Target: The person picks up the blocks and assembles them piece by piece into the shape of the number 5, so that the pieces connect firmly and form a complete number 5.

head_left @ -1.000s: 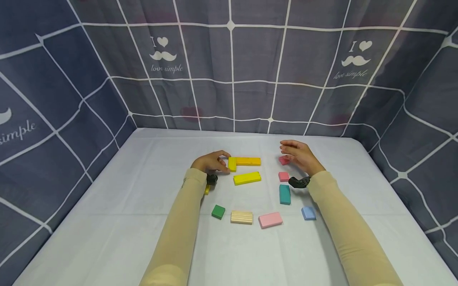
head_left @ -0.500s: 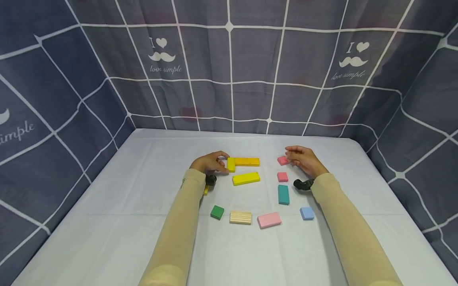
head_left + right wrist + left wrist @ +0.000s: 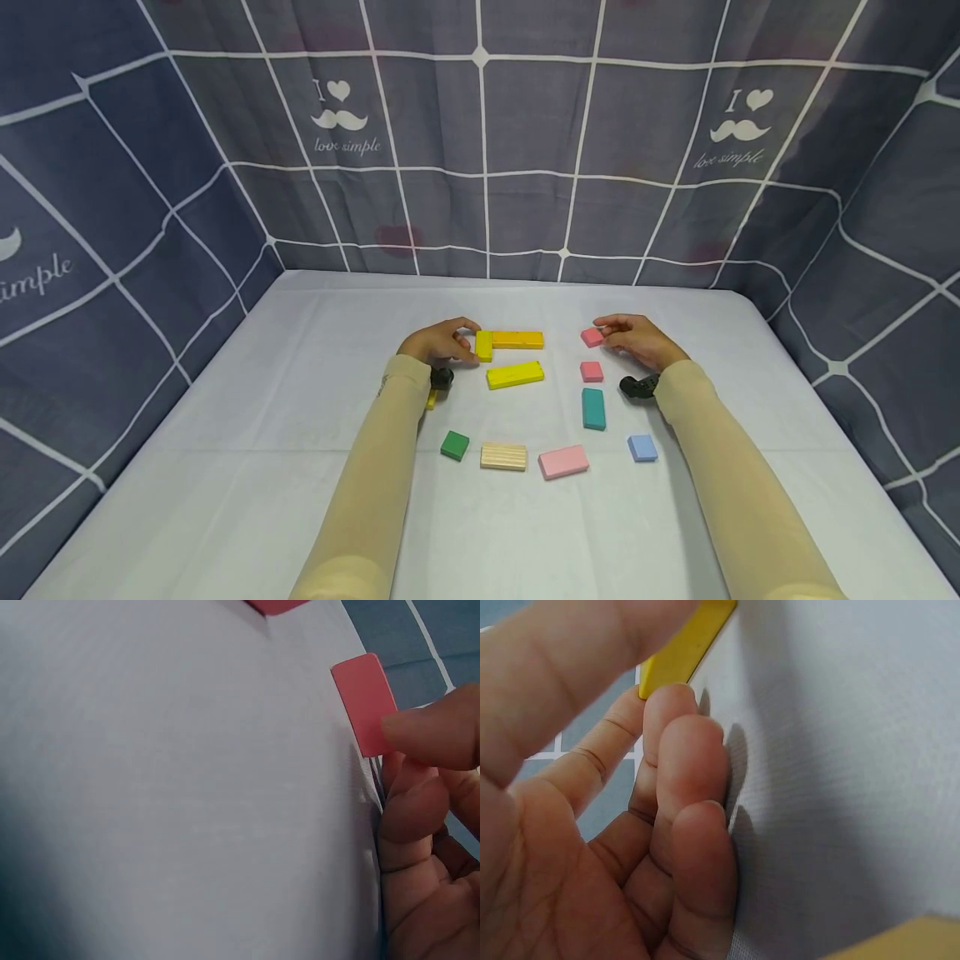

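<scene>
Cloth (image 3: 225, 517), white, finely woven and faintly creased, lies flat. The left hand (image 3: 438, 342), near a smooth yellow bar (image 3: 519, 340), pinches the yellow oblong block (image 3: 484, 346) at its end; the right hand (image 3: 639, 339) pinches a smaller, round-cornered red block (image 3: 362, 701) beyond another red block (image 3: 592, 372).

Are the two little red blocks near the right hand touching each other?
Apart. The head view plainly shows white cloth between the far red block and the near red block.
</scene>
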The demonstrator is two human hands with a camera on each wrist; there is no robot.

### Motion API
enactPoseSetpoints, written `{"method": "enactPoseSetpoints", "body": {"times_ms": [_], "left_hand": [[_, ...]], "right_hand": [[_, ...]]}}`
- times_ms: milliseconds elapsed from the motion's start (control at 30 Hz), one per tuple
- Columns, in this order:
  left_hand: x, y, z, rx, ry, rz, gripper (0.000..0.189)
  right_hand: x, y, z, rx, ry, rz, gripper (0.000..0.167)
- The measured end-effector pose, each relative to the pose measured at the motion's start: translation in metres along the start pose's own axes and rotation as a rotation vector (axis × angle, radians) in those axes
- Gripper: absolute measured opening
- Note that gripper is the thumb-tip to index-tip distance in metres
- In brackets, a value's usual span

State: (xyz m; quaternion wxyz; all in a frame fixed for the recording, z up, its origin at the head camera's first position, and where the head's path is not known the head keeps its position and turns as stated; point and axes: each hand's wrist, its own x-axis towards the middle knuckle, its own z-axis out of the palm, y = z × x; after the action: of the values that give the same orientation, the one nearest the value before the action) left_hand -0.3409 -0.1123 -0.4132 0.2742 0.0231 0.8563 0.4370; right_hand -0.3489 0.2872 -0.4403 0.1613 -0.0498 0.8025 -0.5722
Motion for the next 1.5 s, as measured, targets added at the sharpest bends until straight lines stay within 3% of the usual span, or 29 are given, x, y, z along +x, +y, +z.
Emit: {"method": "enactPoseSetpoints", "body": {"times_ms": [300,700,1133,1500], "left_hand": [[-0.002,-0.001,0.001,-0.005,-0.002,0.0,0.07],[-0.004,-0.001,0.002,-0.034,0.014,0.0,0.07],[-0.002,-0.002,0.0,0.024,0.007,0.006,0.071],[-0.002,-0.001,-0.001,0.026,-0.005,0.012,0.071]], "right_hand": [[0.003,-0.006,0.003,-0.101,-0.024,0.075,0.054],[0.004,-0.005,0.003,-0.218,0.002,0.025,0.045],[0.001,-0.012,0.011,-0.288,0.01,-0.023,0.048],[0.006,-0.02,0.015,-0.342,0.028,0.026,0.045]]}}
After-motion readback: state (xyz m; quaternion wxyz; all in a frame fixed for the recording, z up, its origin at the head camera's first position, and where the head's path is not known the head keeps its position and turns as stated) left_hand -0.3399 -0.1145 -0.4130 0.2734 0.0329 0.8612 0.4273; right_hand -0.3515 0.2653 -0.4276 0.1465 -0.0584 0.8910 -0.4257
